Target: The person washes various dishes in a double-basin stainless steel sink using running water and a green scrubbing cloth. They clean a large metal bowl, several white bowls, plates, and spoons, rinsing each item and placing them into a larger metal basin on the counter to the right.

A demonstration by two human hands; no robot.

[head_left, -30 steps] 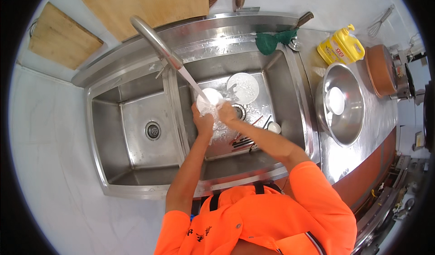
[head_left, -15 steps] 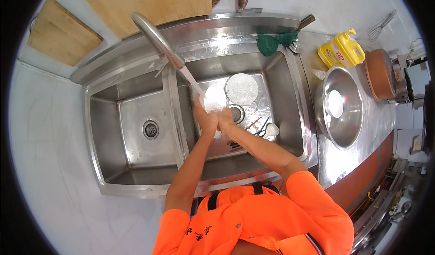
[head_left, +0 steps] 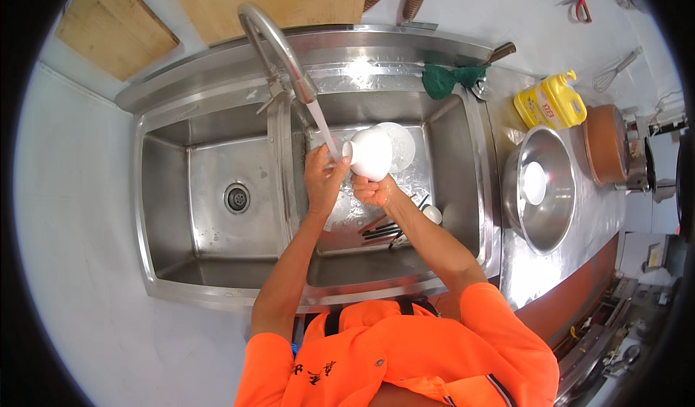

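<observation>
A white bowl [head_left: 371, 155] is tilted on its side over the right sink basin, its foot toward the running water. My right hand [head_left: 374, 190] grips its rim from below. At the foot, my left hand [head_left: 324, 179] has its fingers and thumb against the bowl beside the water stream [head_left: 325, 129]. The curved steel faucet [head_left: 286, 49] pours from above. Behind the bowl, a white dish [head_left: 402, 149] lies on the basin floor, partly hidden. Several dark chopsticks [head_left: 382, 232] and a white spoon [head_left: 432, 214] rest near my right forearm.
The left basin [head_left: 230, 237] has a drain. On the right counter stand a steel mixing bowl [head_left: 554, 215] with a white bowl [head_left: 534, 183] inside, a yellow jug [head_left: 550, 102] and a brown pot [head_left: 605, 144]. A green cloth [head_left: 439, 81] and a knife handle [head_left: 502, 52] are at the back rim.
The bowl has turned from facing up under the stream to lying sideways, foot toward the water. My hands have moved apart around it, and the view has shifted slightly.
</observation>
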